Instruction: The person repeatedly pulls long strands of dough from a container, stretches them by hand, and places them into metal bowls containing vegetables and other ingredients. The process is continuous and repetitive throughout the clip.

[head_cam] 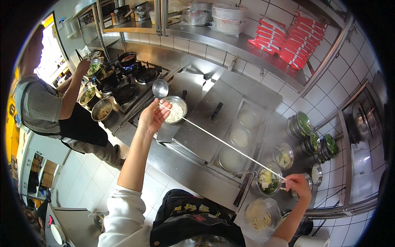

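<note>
A long white noodle strand (222, 141) stretches taut between my two hands. At its upper left end, my left hand (155, 115) pinches it between thumb and finger, palm partly showing, near a metal bowl of white food (174, 111) and a steel ladle (160, 88). Down at the right, my right hand (297, 184) grips the other end beside a steel bowl of greens and pale pieces (269, 182). Under the strand lie a steel lid with a black handle (213, 108) and a cooker with round wells of cloudy liquid (230, 159). Thick noodles (261, 221) rest in a clear plastic bag below my right hand.
At the left a person in a black apron (83, 123) works over a gas stove (146, 74) with pots and bowls. Stacked bowls with leaves (304, 123) stand at the right wall. A steel shelf (197, 34) with red packets (290, 40) overhangs the back; a faucet (234, 62) is below it.
</note>
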The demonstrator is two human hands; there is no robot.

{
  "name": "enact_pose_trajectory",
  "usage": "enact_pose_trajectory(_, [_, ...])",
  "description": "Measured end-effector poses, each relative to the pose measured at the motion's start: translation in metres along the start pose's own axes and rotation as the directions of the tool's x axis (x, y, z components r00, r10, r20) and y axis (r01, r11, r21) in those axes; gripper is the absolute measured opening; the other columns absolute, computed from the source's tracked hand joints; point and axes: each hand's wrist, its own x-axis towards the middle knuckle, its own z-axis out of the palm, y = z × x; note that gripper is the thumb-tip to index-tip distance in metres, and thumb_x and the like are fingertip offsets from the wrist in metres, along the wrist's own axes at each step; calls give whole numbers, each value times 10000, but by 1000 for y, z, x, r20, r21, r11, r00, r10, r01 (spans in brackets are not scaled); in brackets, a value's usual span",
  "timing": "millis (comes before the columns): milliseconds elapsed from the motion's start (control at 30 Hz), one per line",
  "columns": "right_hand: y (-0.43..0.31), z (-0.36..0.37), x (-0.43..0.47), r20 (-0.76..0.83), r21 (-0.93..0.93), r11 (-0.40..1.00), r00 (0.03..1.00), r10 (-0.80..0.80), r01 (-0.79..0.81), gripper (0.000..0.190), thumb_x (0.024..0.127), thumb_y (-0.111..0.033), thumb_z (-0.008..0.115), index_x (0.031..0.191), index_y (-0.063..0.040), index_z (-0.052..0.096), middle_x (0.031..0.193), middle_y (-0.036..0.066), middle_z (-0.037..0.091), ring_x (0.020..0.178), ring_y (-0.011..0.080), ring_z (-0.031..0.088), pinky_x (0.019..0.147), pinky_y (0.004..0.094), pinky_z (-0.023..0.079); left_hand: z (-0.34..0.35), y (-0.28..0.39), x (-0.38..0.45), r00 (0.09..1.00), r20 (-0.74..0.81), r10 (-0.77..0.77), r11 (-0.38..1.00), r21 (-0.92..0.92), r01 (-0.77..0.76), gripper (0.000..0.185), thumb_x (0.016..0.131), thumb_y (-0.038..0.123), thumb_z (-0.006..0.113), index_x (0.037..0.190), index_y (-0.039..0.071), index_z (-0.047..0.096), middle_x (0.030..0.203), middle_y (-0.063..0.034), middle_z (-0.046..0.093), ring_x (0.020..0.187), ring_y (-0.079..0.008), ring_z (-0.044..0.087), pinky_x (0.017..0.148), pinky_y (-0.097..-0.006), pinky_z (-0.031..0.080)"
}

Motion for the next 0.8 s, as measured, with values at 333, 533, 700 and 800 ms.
enact_pose_trajectory(333, [-98, 84, 61, 203, 355, 895, 912, -355, 270, 124, 874, -53, 520, 927, 33, 592, 734, 133, 643, 509, 87, 499, 478, 199, 394, 46, -79, -61, 962, 272, -37, 812, 569, -129, 181, 902, 259, 549, 909, 126, 672, 631, 78, 519, 531, -37, 362, 509, -179, 310])
enact_pose_trajectory(533, [-128, 134, 100, 175, 517, 829, 921, -349, 216, 125, 893, -85, 525, 943, 15, 582, 797, 116, 651, 592, 102, 553, 534, 228, 452, 67, -140, -106, 817, 384, -430, 878, 386, 281, 251, 945, 242, 457, 994, 26, 576, 927, -121, 655, 818, -187, 647, 719, -267, 521])
enact_pose_trajectory(700, [-117, 137, 114, 53, 442, 849, 937, -345, 288, 128, 887, -84, 536, 939, 18, 593, 808, 109, 649, 605, 102, 552, 559, 234, 461, 54, -135, -117, 789, 380, -483, 857, 392, 335, 199, 923, 214, 511, 943, 37, 600, 872, -100, 646, 686, -112, 603, 668, -235, 501])
enact_pose_trajectory(800, [-113, 131, 119, -69, 499, 811, 947, -314, 305, 141, 884, -78, 534, 945, 28, 604, 821, 103, 644, 612, 94, 539, 557, 222, 440, 48, -129, -126, 816, 406, -412, 874, 430, 227, 177, 874, 146, 591, 968, 3, 637, 838, -86, 648, 643, -87, 575, 623, -216, 491])
